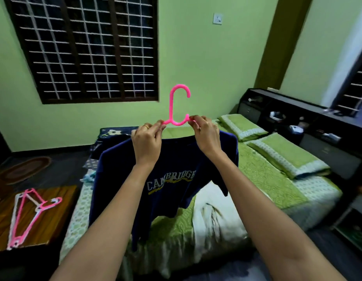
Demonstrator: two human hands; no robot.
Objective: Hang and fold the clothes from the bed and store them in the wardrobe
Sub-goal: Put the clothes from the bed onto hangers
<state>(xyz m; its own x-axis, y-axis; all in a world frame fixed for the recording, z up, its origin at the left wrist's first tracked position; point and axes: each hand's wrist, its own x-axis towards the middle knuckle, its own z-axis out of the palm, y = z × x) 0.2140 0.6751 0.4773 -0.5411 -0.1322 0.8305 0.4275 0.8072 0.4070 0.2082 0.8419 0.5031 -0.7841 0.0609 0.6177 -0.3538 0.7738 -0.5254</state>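
A navy T-shirt (pixel 172 179) with a "Cambridge" print hangs on a pink hanger (pixel 176 106), held up above the bed (pixel 263 179). My left hand (pixel 147 145) pinches the hanger's left shoulder just below the hook. On the other side of the hook, my right hand (pixel 206 134) pinches the hanger's right shoulder. The hanger's arms are hidden inside the shirt. A white garment (pixel 212 211) lies crumpled on the green bedsheet beneath the shirt. Dark patterned clothes (pixel 109 138) are piled at the bed's far left.
Spare pink and white hangers (pixel 30 211) lie on a wooden table (pixel 54 224) at the left. Two green pillows (pixel 277 151) rest by the dark headboard shelf (pixel 297 118) on the right. A barred window (pixel 85 47) fills the green wall. A rug (pixel 24 169) lies on the floor.
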